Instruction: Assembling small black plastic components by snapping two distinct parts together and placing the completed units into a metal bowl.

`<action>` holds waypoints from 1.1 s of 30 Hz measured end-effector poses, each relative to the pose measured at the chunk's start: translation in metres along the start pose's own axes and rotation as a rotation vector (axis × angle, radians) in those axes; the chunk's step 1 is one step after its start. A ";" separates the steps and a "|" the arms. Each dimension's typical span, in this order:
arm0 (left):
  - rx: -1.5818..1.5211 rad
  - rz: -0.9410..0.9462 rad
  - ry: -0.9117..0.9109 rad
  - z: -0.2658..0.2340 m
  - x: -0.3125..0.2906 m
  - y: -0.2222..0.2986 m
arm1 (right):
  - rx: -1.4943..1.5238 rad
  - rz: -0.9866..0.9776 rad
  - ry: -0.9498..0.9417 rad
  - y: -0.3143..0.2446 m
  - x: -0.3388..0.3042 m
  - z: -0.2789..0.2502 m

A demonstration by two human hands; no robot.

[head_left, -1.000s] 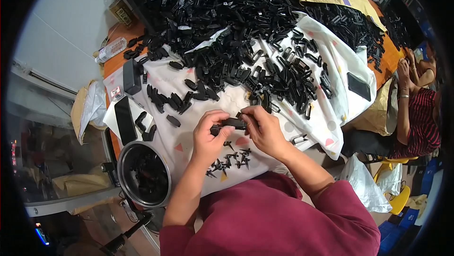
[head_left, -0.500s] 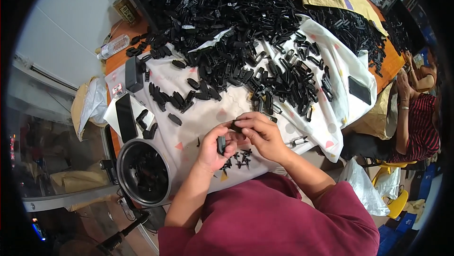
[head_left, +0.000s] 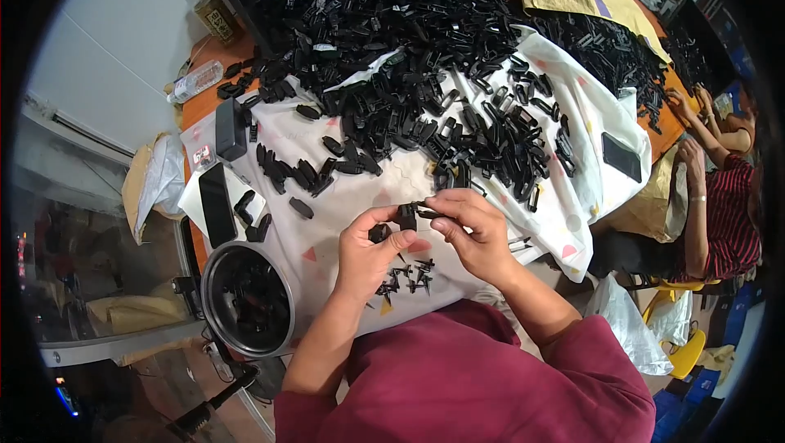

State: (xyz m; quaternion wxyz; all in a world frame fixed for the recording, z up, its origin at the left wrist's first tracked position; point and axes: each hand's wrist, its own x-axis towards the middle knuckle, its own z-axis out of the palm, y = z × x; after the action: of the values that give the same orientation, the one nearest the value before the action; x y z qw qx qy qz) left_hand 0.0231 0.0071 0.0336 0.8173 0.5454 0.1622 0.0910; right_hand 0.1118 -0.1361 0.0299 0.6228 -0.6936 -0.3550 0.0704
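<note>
My left hand (head_left: 370,253) grips a small black plastic piece (head_left: 405,216) between thumb and fingers, above the white cloth (head_left: 360,193). My right hand (head_left: 471,232) pinches a thin black part (head_left: 428,213) and holds it against that piece. Both hands meet just above a small scatter of tiny black clips (head_left: 406,275) on the cloth. A huge heap of black plastic parts (head_left: 384,42) fills the table beyond my hands.
A round dark bowl (head_left: 247,299) with black parts sits at my lower left. Two dark phones (head_left: 216,204) (head_left: 621,157) and a black box (head_left: 230,128) lie on the cloth. A plastic bottle (head_left: 195,81) lies far left. Another person in a striped top (head_left: 719,197) works at the right.
My hands shifted slightly right and turned the black piece; the right fingers now press a thin part onto it. The view has tilted a little.
</note>
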 end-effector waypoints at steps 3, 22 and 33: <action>-0.004 0.046 0.048 0.005 0.000 0.000 | 0.075 0.020 0.071 -0.003 -0.001 0.001; 0.627 0.454 -0.053 -0.009 -0.007 -0.001 | -0.289 -0.322 -0.083 -0.014 -0.006 -0.013; 0.048 0.070 -0.006 0.013 -0.013 -0.017 | -0.550 -0.531 0.120 -0.010 -0.015 0.006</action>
State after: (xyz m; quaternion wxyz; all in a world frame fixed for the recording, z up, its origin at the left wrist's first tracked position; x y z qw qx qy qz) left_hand 0.0153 -0.0149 0.0250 0.8007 0.5705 0.1427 0.1140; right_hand 0.0935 -0.1406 0.0324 0.4298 -0.7214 -0.4908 -0.2322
